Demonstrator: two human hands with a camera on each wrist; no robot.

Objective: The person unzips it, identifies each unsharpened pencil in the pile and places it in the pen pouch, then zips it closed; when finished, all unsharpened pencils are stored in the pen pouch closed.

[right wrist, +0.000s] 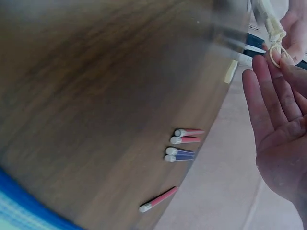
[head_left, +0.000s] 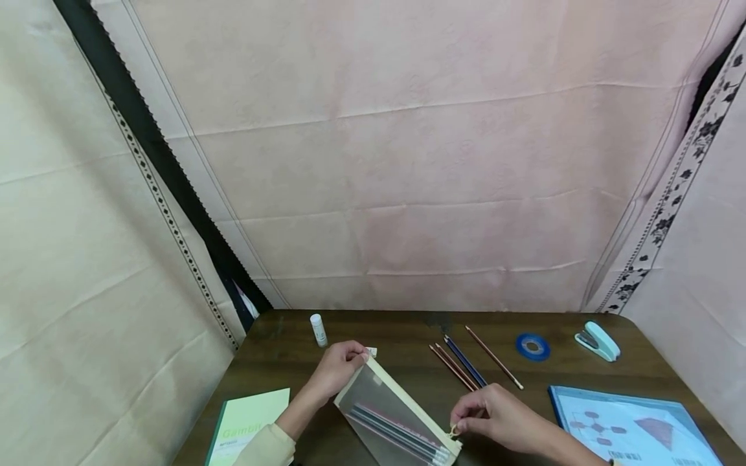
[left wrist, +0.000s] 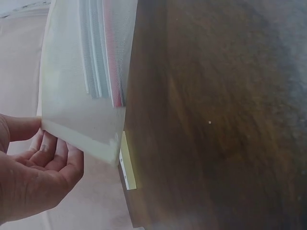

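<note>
My left hand pinches the upper corner of a see-through mesh zip pouch with a pale yellow edge. The pouch is held tilted over the table, and several pencils lie inside it. At its lower right corner, my right hand pinches a small cream loop between thumb and index finger. In the right wrist view the other fingers of that hand stretch out loosely. The left wrist view has the left thumb on one face of the pouch and the fingers curled behind it.
Several pencils lie loose beyond the right hand. A glue stick stands at the back left. Blue tape and a mint stapler sit at the back right. A green notebook lies left, a blue folder right.
</note>
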